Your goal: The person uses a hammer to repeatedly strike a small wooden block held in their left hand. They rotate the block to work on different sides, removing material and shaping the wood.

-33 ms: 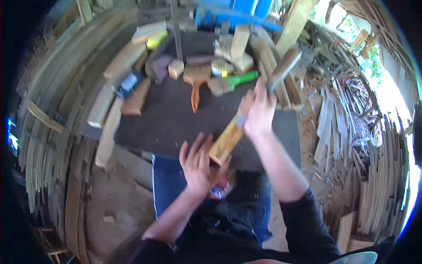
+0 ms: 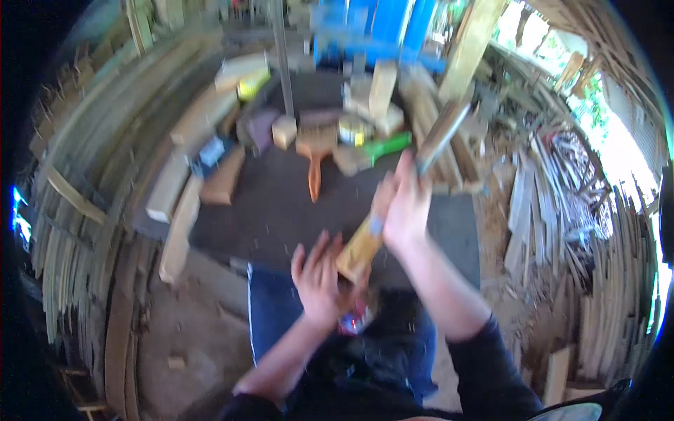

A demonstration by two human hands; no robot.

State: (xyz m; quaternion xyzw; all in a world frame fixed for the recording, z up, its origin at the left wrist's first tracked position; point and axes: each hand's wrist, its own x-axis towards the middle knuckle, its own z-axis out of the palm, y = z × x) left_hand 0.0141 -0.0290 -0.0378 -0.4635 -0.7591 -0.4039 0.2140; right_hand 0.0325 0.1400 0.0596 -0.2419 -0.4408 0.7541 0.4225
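A light wooden bar (image 2: 359, 254) slants from my left hand up and to the right, above the dark work surface (image 2: 260, 224). My right hand (image 2: 405, 210) is wrapped around its middle. A small blue-grey patch shows at the edge of that grip; I cannot tell what it is. The bar's blurred upper end sticks out beyond the right hand. My left hand (image 2: 320, 288) holds the lower, square end, its fingers spread on one side and the thumb on the other. Ahead lie a brush with an orange-brown handle (image 2: 314, 179) and a green-handled brush (image 2: 386, 146).
Wood pieces (image 2: 168, 182) line the surface's left side, with a dark blue block (image 2: 210, 156) among them. A small wooden block (image 2: 284, 131), a round tape-like roll (image 2: 351, 131) and an upright block (image 2: 382, 88) stand at the back. Stacked timber (image 2: 604, 295) lies right.
The whole view has shifted, so the scene sits lower in the picture. My right hand is a little closer to my left along the bar.
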